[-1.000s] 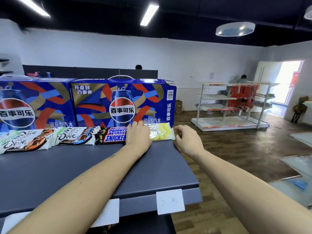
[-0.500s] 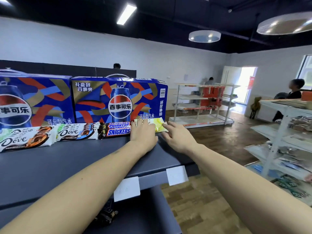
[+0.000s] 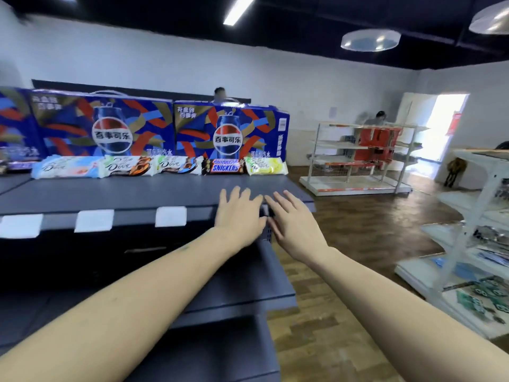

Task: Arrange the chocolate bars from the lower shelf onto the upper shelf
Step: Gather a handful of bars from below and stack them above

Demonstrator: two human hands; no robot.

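Head view: chocolate bars point(image 3: 165, 166) rowed along the upper shelf point(image 3: 137, 194) at 11 o'clock, faces outward against cola cartons point(image 3: 154, 128) (likely for display); left hand point(image 3: 238, 213) and right hand point(image 3: 292, 219) flat-fingered, empty, near shelf edge.

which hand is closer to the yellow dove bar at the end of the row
Right. The right hand is just below the yellow Dove bar, fingers pointing toward it; the left hand is lower and further left.
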